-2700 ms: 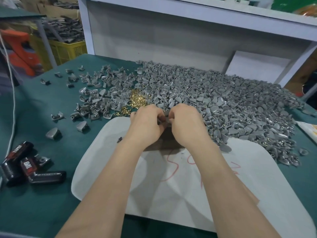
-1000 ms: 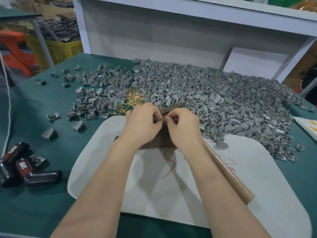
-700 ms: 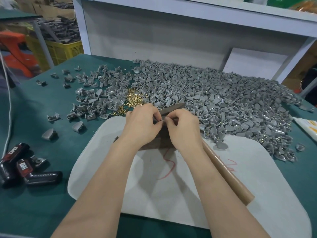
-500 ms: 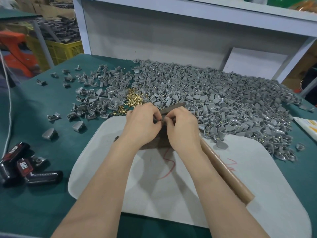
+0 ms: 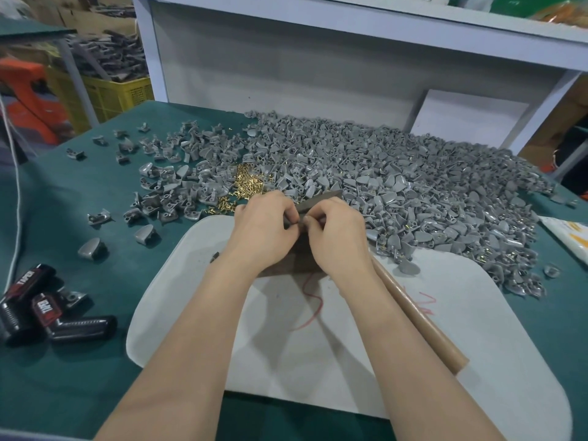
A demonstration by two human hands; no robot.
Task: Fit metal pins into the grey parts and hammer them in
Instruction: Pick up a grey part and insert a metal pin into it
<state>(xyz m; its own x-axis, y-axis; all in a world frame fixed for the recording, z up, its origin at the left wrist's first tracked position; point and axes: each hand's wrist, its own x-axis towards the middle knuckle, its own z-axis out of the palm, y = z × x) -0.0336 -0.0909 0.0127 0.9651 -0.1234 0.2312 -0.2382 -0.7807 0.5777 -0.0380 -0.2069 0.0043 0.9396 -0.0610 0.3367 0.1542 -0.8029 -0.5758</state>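
Both hands are meeting over the far edge of the white mat (image 5: 302, 361). Left hand (image 5: 264, 232) is curling tight, with its grip pinching a small dark piece (image 5: 294, 219) at the fingertips. Right hand (image 5: 339, 238) is pinching the same piece from the other side. The piece is mostly hidden, so I can't tell if it's a part, a pin or both.

Hammer (image 5: 420, 323) is lying with its handle under the right wrist and its dark head (image 5: 321, 198) poking out past the knuckles. I can't tell if that hand is gripping it too. Brown block (image 5: 289, 264) is sitting under both hands.

Grey parts (image 5: 397, 192) are lying in 1 big pile across the far green surface (image 5: 63, 377), spilling onto the mat's far right edge. Brass pins (image 5: 248, 183) are sitting in a small heap just beyond the left hand. Black tools with red labels (image 5: 44, 310) are lying near left.
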